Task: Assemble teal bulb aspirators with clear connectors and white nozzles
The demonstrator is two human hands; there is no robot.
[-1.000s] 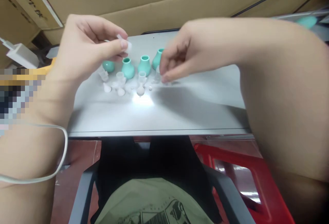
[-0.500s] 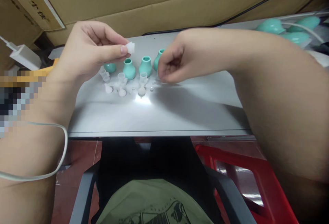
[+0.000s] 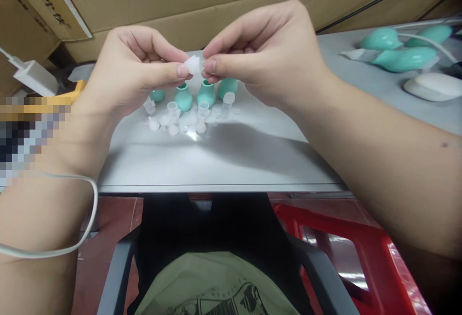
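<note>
White piece (image 3: 194,65) sits pinched in left hand (image 3: 139,67) near 4 teal bulbs (image 3: 183,100).

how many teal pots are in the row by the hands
4 visible: leftmost pot, partly behind the left hand; second pot; third pot; and rightmost pot, partly behind the right hand. Others may be hidden.

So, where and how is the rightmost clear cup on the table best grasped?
Likely the sides under its rim, coming from the right: the clear cup stands flared rim up, with a teal bottle behind it and another cup to its left.
</note>
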